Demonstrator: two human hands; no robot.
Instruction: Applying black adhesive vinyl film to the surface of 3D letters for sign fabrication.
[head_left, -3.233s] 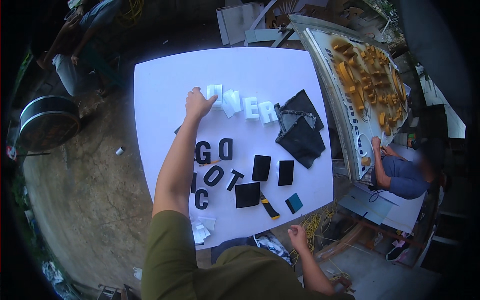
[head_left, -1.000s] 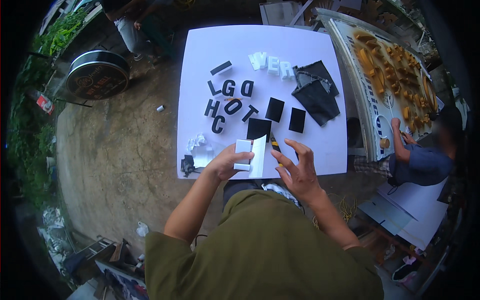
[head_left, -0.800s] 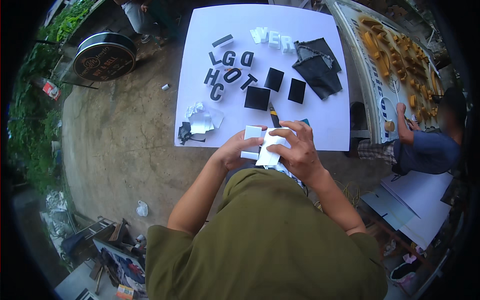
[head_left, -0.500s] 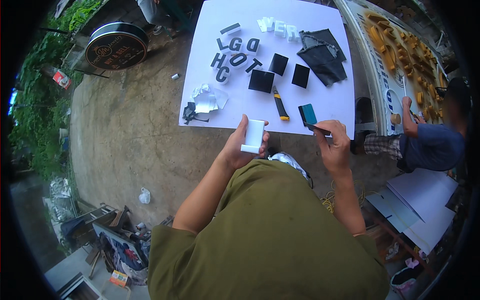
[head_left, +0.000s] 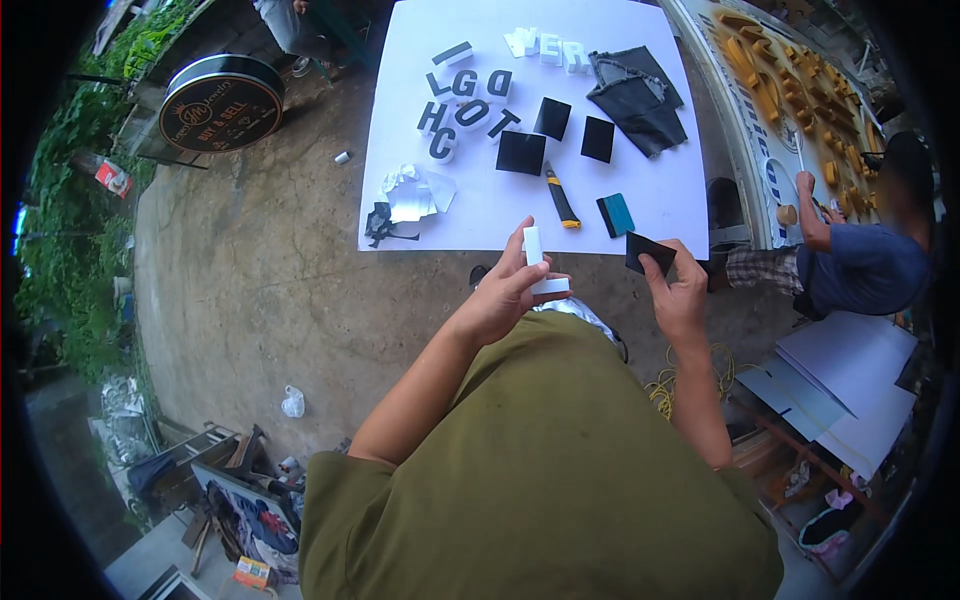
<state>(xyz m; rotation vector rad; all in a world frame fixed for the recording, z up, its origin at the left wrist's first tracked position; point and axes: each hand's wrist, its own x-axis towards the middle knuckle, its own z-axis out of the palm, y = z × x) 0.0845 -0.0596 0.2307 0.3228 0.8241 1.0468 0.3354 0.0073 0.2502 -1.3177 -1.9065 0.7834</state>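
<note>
Clasping a white L-shaped block [head_left: 533, 245] near the centre of the frame, the left hand [head_left: 502, 292] has its grip closed on the piece, thumb near the inner corner, with the block's short foot pointing right. To its right, the right hand [head_left: 682, 285] pinches a thin black flat piece [head_left: 648, 255] between thumb and fingers, its grip together on that piece; the two hands are apart. Just above, near the lower right corner of the white table [head_left: 480, 225], lies a teal-and-black card-like tool [head_left: 615, 215], and left of that a black-and-yellow utility knife [head_left: 562, 203]. Three white blocks with black rectangular faces [head_left: 521, 154] stand beyond the knife, and black-faced block letters [head_left: 464, 83] are grouped to their upper left. White block letters [head_left: 548, 46] stand in a row toward the table's top edge, beside a folded dark cloth [head_left: 640, 95]. Crumpled white scraps [head_left: 410, 195] and black scraps [head_left: 386, 226] lie at the table's lower left. Farther out, a round dark sign [head_left: 222, 105] stands at the upper left of the frame, while at the right a co-worker [head_left: 865, 250] in a blue shirt reaches toward a large panel bearing yellow-orange raised shapes [head_left: 780, 90].
</note>
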